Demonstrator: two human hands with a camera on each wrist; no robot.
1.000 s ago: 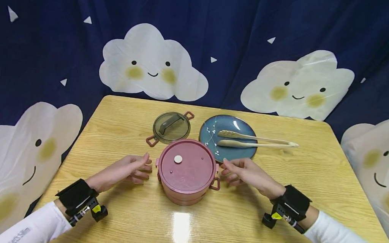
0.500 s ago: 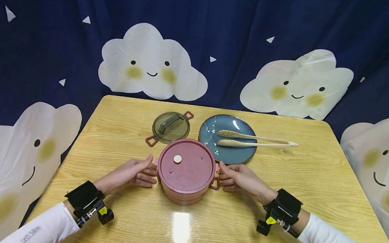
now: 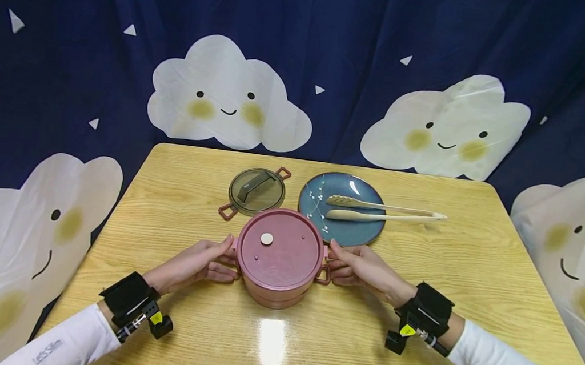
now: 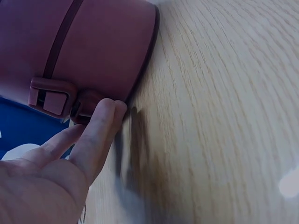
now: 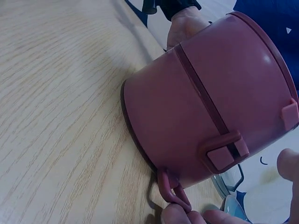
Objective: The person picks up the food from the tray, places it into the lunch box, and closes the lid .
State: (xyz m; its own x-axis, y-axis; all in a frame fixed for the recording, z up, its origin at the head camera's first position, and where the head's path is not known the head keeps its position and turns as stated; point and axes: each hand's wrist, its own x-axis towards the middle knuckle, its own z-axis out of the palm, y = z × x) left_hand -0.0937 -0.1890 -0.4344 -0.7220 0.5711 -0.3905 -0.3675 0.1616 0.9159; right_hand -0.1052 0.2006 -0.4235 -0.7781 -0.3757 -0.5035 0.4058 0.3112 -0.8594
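In the head view a dusty-red lidded pot (image 3: 280,253) stands upright on the table, with a white button on its lid and clips and loop handles at its sides. My left hand (image 3: 202,262) is at its left side. In the left wrist view, its straight fingers (image 4: 96,130) lie against the lower handle (image 4: 86,103), below a clip (image 4: 53,97). My right hand (image 3: 363,268) is at the opposite side. The right wrist view has its fingertips (image 5: 175,214) right at the lower loop handle (image 5: 172,189), the thumb (image 5: 287,163) apart from the pot.
Behind the pot lies a glass lid (image 3: 256,194) with a black grip and red handles. A blue plate (image 3: 342,235) with a floral pattern sits behind at right, beige tongs (image 3: 398,215) lying across it. The wooden table (image 3: 197,341) ends at a dark blue curtain (image 3: 344,49).
Both hands have come inward, from a gap on each side to the pot's handles. The pot, glass lid, plate and tongs have stayed put.
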